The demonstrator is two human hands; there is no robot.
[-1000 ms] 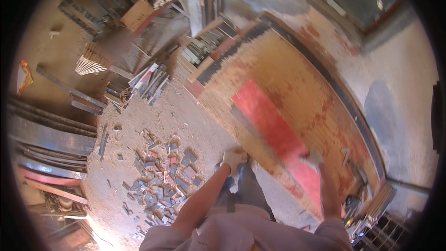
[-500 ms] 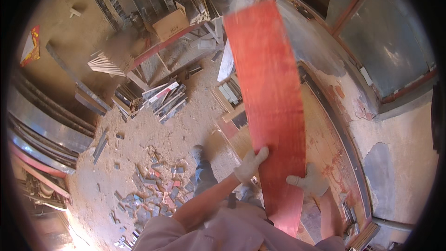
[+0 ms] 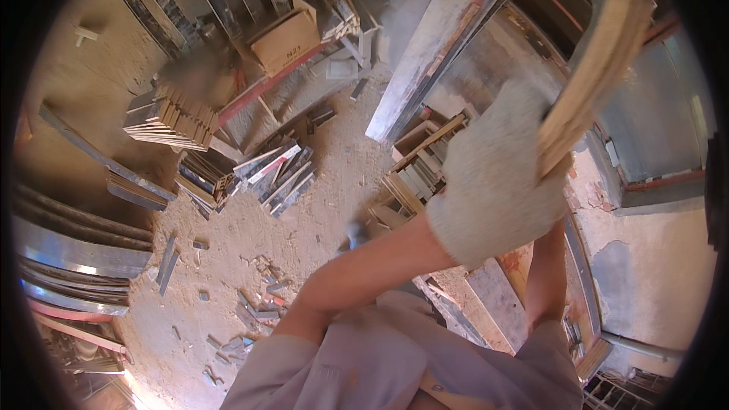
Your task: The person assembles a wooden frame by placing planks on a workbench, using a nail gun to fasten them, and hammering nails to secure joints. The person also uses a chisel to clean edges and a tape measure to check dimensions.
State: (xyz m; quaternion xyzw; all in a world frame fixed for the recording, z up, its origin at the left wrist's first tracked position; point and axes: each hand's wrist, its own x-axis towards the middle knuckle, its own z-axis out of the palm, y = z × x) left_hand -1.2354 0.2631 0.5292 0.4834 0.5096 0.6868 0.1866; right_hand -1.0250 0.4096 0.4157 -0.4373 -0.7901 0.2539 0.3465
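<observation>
My left hand [image 3: 497, 175], in a pale fabric glove, is raised close in front of me and closed on a wooden board [image 3: 596, 68]. Its bare plywood edge faces me, and the far part rises past the top of the view. My right forearm [image 3: 547, 273] reaches up behind the left glove, which hides that hand and its fingers. Under my arms lies a grey plank [image 3: 493, 300] on a dusty, reddish-stained wooden surface.
Cut strips [image 3: 277, 175] lie stacked on the floor beside fanned boards [image 3: 171, 125]. A cardboard box [image 3: 287, 42] stands behind them. Small offcuts [image 3: 258, 307] litter the dusty ground at left. A long pale plank [image 3: 425, 53] leans ahead; a plastered wall [image 3: 653, 258] is at right.
The red-faced board has been lifted and turned from face-on to edge-on, up and to the right. Both arms rose with it, and the left hand now covers the right.
</observation>
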